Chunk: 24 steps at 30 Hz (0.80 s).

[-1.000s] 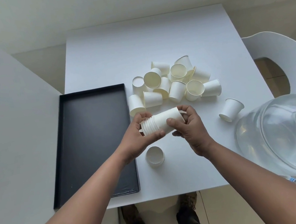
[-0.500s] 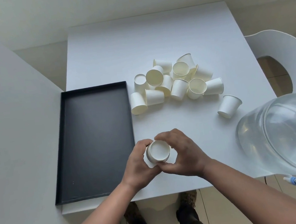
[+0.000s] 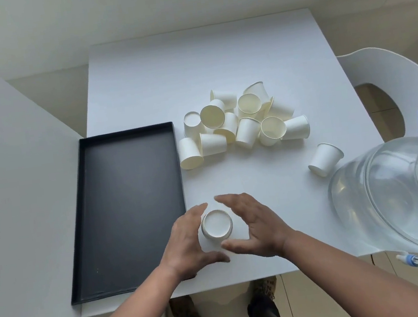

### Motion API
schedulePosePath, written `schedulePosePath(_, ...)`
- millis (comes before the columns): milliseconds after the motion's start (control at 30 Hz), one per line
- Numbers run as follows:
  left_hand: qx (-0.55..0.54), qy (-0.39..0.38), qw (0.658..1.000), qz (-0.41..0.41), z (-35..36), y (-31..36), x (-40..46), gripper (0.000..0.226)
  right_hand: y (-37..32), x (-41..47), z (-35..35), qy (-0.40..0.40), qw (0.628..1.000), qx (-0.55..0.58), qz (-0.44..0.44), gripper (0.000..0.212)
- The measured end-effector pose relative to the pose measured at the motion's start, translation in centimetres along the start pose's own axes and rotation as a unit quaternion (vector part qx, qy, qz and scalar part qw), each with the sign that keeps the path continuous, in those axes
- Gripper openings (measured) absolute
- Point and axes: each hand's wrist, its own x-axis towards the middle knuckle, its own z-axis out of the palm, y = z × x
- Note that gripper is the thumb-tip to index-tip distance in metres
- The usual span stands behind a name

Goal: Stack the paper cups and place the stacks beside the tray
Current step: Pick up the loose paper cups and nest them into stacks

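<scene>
Both hands have spread apart since the earlier frame, when they were wrapped around the stack of white paper cups (image 3: 216,225); that stack now stands inverted, base uppermost, on the white rectangular table (image 3: 200,61), just right of the black rectangular tray (image 3: 133,195) near its front corner.

Largest elements: pale floor and a grey wall panel at left surround the table. A clear plastic water jug (image 3: 384,204) with a blue cap lies at the right edge, and a white moulded chair (image 3: 387,68) stands behind it. The shallow tray lies on the table's left side, overhanging the near edge slightly.

A heap of loose white paper cups (image 3: 240,125) lies tumbled beyond the stack, right of the tray's far corner; one single white paper cup (image 3: 325,159) lies tilted apart from the heap, beside the jug.

The left hand (image 3: 187,241) curves open along the stack's left side, fingers (image 3: 198,210) near the rim; whether they touch cannot be told. The right hand (image 3: 253,224) is open, fingers and thumb set clear of the stack, gripping nothing.
</scene>
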Motion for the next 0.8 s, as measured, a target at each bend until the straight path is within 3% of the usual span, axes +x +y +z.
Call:
schedulePosePath(67, 0.059, -0.043, 0.997, 0.021, -1.0, -0.9, 0.3, 0.131, 0.9, -0.2, -0.7, 0.038, 0.999, 0.026, 0.027, 0.075)
schedulePosePath(133, 0.106, -0.066, 0.992, 0.034, -2.2, -1.5, 1.2, 0.115, 2.2, 0.1, -1.6, 0.123, 0.988, 0.016, 0.093, 0.066)
schedulePosePath(233, 0.104, -0.061, 0.993, 0.003, -4.1, -1.0, 3.1, 0.093, 4.9, 1.3, -3.9, 0.225, 0.939, -0.122, 0.228, 0.065)
schedulePosePath(367, 0.102, 0.044, 0.994, -0.006, -5.0, 1.0, 6.1, 0.078, 8.7, 2.3, -8.2, 0.157, 0.860, -0.254, 0.414, 0.080)
schedulePosePath(467, 0.135, 0.110, 0.985, 0.003, -5.7, 2.3, 9.0, 0.078, 10.7, 2.7, -9.9, 0.099, 0.828, -0.268, 0.482, 0.081)
schedulePosePath(633, 0.185, 0.063, 0.979, -0.064, -7.0, 3.1, 13.9, 0.094, 11.9, 2.9, -10.5, 0.067, 0.808, -0.243, 0.532, 0.069)
schedulePosePath(800, 0.188, 0.049, 0.977, -0.085, -7.8, 3.2, 16.0, 0.085, 11.5, 2.9, -9.8, 0.114, 0.813, -0.261, 0.507, 0.054)
